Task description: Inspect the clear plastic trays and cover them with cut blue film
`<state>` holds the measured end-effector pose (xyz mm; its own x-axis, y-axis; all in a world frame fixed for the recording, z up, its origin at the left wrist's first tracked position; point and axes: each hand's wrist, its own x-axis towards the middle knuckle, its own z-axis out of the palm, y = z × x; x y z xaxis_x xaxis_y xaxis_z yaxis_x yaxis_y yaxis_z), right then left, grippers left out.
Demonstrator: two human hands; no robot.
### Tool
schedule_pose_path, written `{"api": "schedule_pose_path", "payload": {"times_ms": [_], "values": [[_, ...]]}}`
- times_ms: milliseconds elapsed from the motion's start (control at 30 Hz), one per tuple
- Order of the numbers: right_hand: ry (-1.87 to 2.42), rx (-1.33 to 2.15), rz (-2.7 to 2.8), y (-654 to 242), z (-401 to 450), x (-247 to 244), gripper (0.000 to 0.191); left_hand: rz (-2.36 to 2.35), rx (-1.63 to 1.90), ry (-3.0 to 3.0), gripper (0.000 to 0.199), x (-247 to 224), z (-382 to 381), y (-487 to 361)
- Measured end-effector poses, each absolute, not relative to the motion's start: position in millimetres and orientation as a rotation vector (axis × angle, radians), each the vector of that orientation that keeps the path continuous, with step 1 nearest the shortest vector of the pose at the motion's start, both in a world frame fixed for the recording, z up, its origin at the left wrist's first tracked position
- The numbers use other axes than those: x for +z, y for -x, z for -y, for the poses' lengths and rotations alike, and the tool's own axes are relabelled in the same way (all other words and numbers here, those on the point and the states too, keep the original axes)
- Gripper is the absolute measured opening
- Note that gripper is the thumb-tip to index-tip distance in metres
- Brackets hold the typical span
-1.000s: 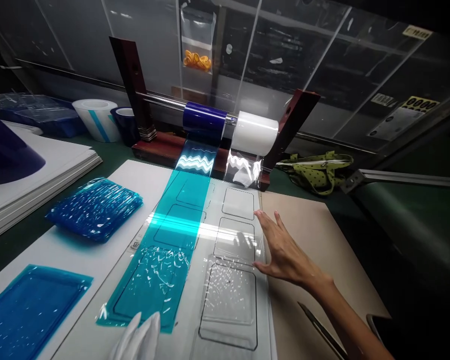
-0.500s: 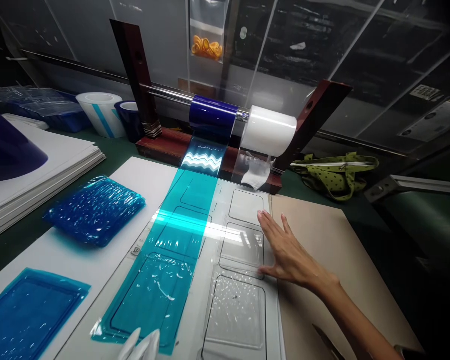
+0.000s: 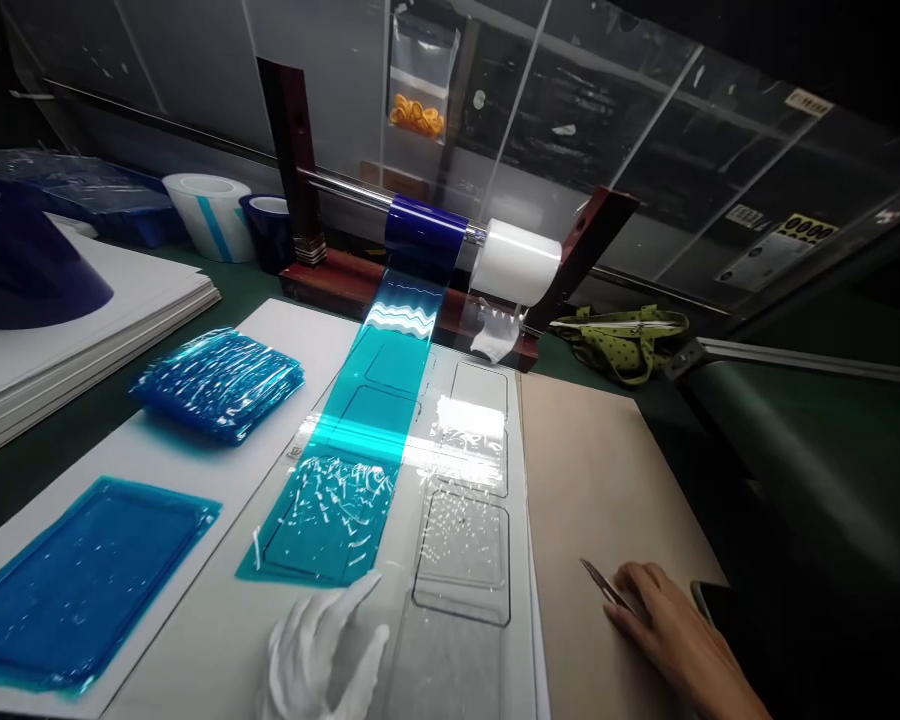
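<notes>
My left hand (image 3: pixel 319 650), in a white glove, is at the bottom middle with thumb and fingers apart. Its fingertips are by the near end of a translucent blue film strip (image 3: pixel 345 480), which runs down from a dark blue film roll (image 3: pixel 427 228). At the lower right, my bare right hand (image 3: pixel 671 625) has its fingers closed around a pointed metal blade (image 3: pixel 606 583) low over the brown board; its handle is hidden. A clear film strip (image 3: pixel 461 550) over outlined rectangles lies between my hands, below a white roll (image 3: pixel 517 262).
A dark red stand (image 3: pixel 289 150) carries both rolls on a metal rod. A blue film stack (image 3: pixel 221 385) and blue film sheet (image 3: pixel 94 580) lie on white board at left. Beyond are spare rolls (image 3: pixel 208 215). The brown board (image 3: pixel 585 470) and green pouch (image 3: pixel 630 340) are right.
My right hand has left the clear film and moved down right onto the blade. My gloved left hand shows more fully by the blue film's end. The camera view has shifted.
</notes>
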<state>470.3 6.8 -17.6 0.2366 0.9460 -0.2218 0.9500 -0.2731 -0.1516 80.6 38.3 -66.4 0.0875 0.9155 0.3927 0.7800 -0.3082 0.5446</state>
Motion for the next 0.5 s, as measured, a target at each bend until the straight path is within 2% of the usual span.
{"api": "schedule_pose_path", "payload": {"times_ms": [233,500], "values": [[-2.753,-0.400,-2.136,-440,9,-25,0.028,-1.355,1.131,-2.332,0.024,-52,-45,-73],[-2.125,-0.157,-2.626,-331,-34,4,0.020,-1.364,0.881,-2.526,0.035,-54,-45,-78]]}}
